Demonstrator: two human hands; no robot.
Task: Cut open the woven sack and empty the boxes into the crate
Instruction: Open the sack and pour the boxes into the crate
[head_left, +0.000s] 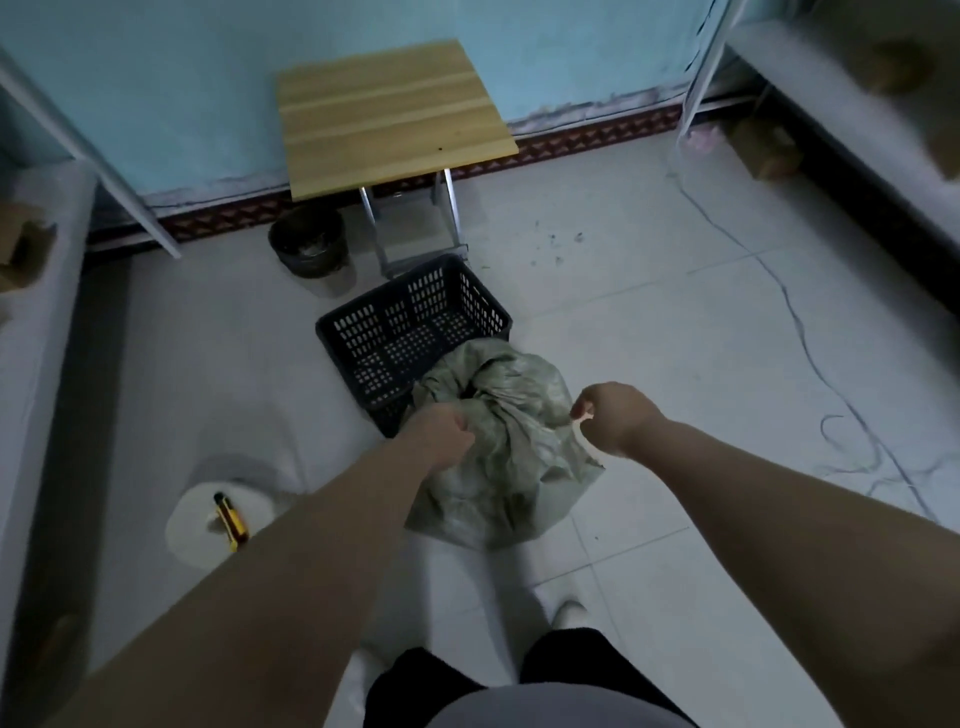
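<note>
A grey-green woven sack (511, 457) sits bunched on the tiled floor, leaning against the near corner of a black perforated plastic crate (400, 332). My left hand (441, 431) is closed on the sack's gathered fabric at its left side. My right hand (613, 415) pinches a pale strip or cord at the sack's right edge. No boxes show; the sack's contents are hidden. A yellow and black utility knife (231, 519) lies on a white round stool (195, 530) at the lower left.
A small wooden folding table (389, 114) stands against the blue wall behind the crate, with a dark bin (307, 241) beside it. Shelving with cardboard boxes runs along both sides. Loose blue string (810, 353) trails across the floor on the right. My legs are at the bottom.
</note>
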